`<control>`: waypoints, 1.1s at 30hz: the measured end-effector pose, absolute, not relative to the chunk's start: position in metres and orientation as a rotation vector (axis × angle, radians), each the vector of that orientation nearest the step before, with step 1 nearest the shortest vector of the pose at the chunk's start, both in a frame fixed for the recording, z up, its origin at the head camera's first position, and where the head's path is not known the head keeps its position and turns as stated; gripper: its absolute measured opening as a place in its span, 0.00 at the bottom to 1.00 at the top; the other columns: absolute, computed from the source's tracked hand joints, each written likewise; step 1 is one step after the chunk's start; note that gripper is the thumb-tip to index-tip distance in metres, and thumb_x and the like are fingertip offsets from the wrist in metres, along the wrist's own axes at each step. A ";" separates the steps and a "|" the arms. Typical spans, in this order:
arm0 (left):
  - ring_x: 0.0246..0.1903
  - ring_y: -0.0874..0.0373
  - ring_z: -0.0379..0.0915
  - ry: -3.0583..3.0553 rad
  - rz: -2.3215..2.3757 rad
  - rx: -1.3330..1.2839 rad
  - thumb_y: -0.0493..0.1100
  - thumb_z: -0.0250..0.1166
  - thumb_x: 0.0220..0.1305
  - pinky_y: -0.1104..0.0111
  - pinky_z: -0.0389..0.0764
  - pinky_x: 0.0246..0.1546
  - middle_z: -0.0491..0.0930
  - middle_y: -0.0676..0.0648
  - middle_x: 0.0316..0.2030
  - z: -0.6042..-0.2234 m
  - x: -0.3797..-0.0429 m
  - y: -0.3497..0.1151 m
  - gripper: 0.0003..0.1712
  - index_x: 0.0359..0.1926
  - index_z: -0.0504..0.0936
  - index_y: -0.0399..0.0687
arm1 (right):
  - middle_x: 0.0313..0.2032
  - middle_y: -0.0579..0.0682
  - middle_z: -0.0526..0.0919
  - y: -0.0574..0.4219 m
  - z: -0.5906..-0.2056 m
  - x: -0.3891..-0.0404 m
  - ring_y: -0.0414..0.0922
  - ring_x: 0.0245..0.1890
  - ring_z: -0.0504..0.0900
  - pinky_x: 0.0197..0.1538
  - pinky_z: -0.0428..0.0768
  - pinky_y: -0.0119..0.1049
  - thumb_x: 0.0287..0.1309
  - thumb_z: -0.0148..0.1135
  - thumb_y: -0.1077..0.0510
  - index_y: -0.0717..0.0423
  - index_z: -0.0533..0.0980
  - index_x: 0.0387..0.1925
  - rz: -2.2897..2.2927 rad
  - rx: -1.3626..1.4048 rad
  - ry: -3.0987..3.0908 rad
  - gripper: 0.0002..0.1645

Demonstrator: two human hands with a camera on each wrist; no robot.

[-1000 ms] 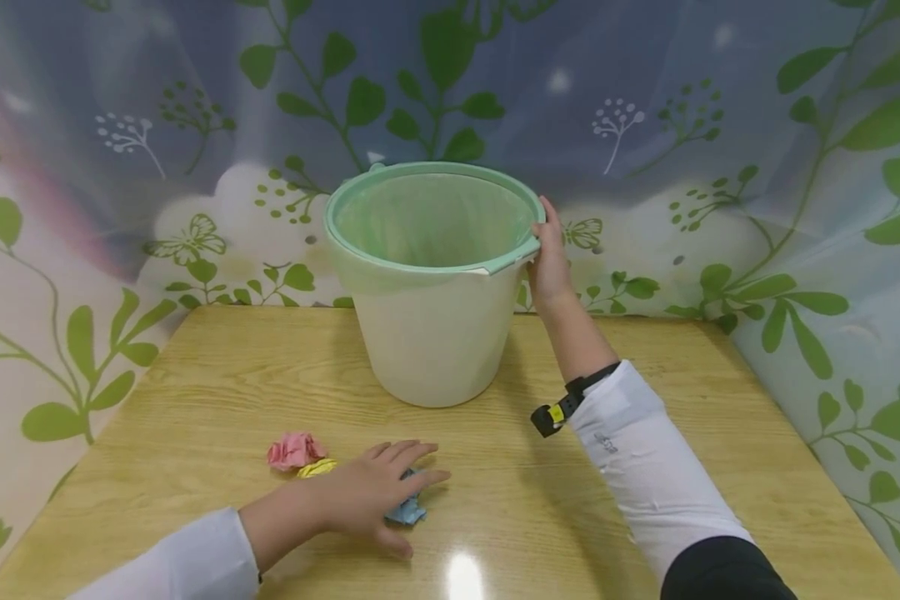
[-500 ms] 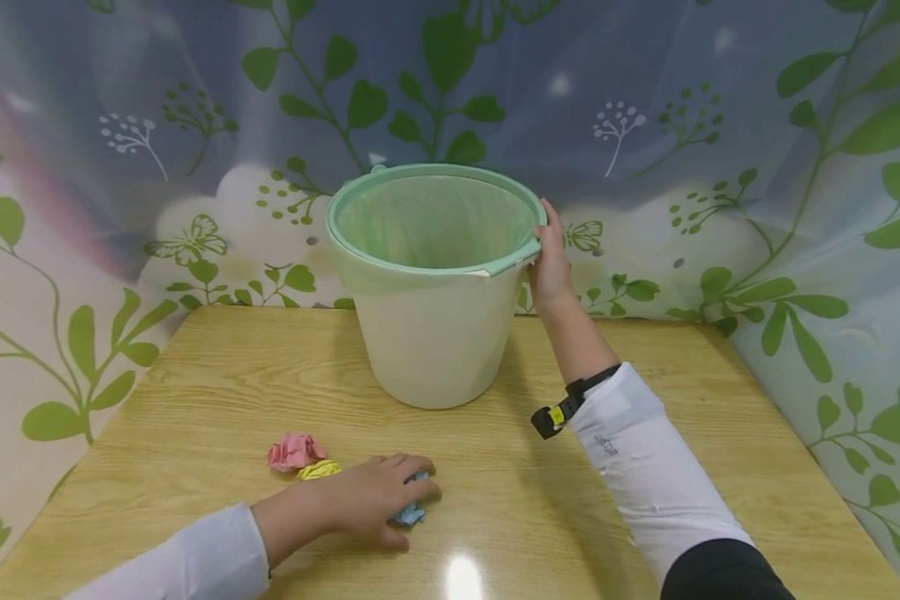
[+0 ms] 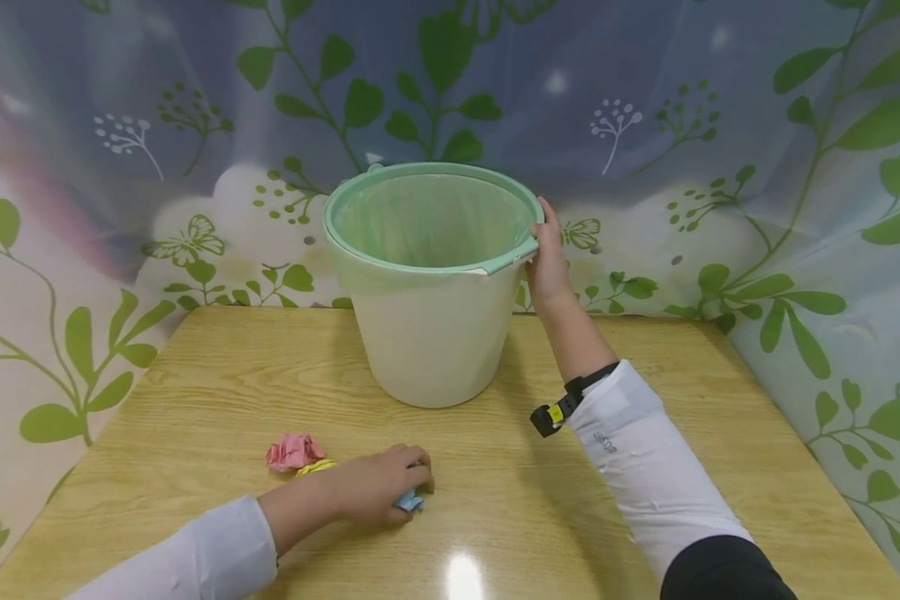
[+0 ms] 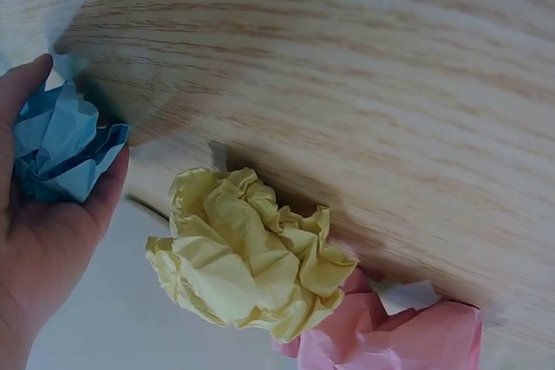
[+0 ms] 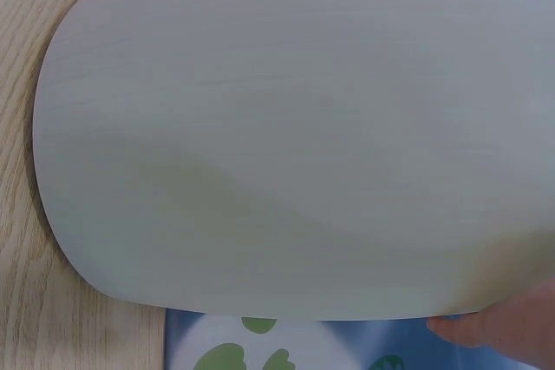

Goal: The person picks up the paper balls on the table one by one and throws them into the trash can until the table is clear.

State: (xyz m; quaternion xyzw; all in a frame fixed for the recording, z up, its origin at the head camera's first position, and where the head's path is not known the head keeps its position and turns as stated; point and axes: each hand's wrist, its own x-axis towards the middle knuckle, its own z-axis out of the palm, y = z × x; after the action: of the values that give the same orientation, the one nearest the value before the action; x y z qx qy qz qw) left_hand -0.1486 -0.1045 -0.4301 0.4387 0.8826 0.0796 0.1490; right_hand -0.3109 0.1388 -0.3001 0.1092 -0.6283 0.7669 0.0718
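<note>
My left hand (image 3: 378, 487) curls its fingers around a crumpled blue paper ball (image 4: 59, 140) low over the table; in the head view most of the ball is hidden under the hand. Just left of it lie a crumpled yellow paper ball (image 4: 251, 257) and a crumpled pink paper ball (image 3: 294, 452), side by side. My right hand (image 3: 551, 262) grips the green rim of a pale bucket (image 3: 435, 333) on its right side. The bucket stands upright at the back of the table, and the inside that shows holds nothing.
The wooden table (image 3: 645, 467) is backed and flanked by a leaf-patterned curtain (image 3: 645, 167), close behind the bucket. A black wrist strap with a small camera (image 3: 551, 417) sits on the right wrist.
The left hand's spread fingers have closed around the blue paper ball. The right hand and the bucket stay where they were.
</note>
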 end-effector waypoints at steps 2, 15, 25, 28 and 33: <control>0.53 0.58 0.68 2.544 0.232 1.254 0.44 0.66 0.61 0.73 0.76 0.51 0.70 0.48 0.56 -0.429 -0.149 -0.103 0.17 0.51 0.77 0.51 | 0.74 0.50 0.49 0.138 -0.300 -0.311 0.45 0.71 0.53 0.73 0.51 0.49 0.60 0.34 0.54 0.50 0.40 0.76 2.304 0.329 -1.889 0.42; 0.48 0.57 0.71 2.626 0.326 1.324 0.34 0.65 0.59 0.71 0.76 0.52 0.73 0.49 0.46 -0.423 -0.153 -0.104 0.13 0.45 0.76 0.45 | 0.74 0.49 0.49 0.138 -0.299 -0.312 0.44 0.71 0.53 0.72 0.52 0.48 0.60 0.34 0.55 0.49 0.41 0.76 2.297 0.322 -1.894 0.42; 0.47 0.57 0.69 2.682 0.420 1.183 0.33 0.60 0.64 0.69 0.78 0.48 0.70 0.48 0.46 -0.401 -0.163 -0.107 0.12 0.48 0.74 0.44 | 0.74 0.49 0.49 0.139 -0.300 -0.313 0.44 0.71 0.53 0.72 0.53 0.47 0.60 0.34 0.55 0.49 0.42 0.76 2.305 0.309 -1.889 0.42; 0.44 0.58 0.68 2.714 0.447 1.188 0.32 0.61 0.63 0.71 0.78 0.44 0.70 0.48 0.45 -0.393 -0.166 -0.109 0.12 0.47 0.74 0.43 | 0.74 0.49 0.49 0.139 -0.300 -0.313 0.44 0.71 0.52 0.72 0.52 0.47 0.60 0.34 0.55 0.49 0.42 0.76 2.303 0.304 -1.896 0.42; 0.41 0.56 0.68 2.822 0.535 1.322 0.28 0.63 0.59 0.71 0.76 0.41 0.72 0.44 0.43 -0.378 -0.173 -0.113 0.13 0.44 0.74 0.39 | 0.74 0.49 0.50 0.139 -0.301 -0.313 0.44 0.72 0.52 0.73 0.51 0.47 0.60 0.35 0.55 0.49 0.41 0.76 2.307 0.308 -1.895 0.42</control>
State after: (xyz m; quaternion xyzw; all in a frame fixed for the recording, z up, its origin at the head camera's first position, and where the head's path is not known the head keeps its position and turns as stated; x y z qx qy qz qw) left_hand -0.1726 -0.1130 -0.3778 0.4180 0.8925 0.1693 -0.0103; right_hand -0.3135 0.1390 -0.3006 0.1022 -0.6299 0.7667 0.0702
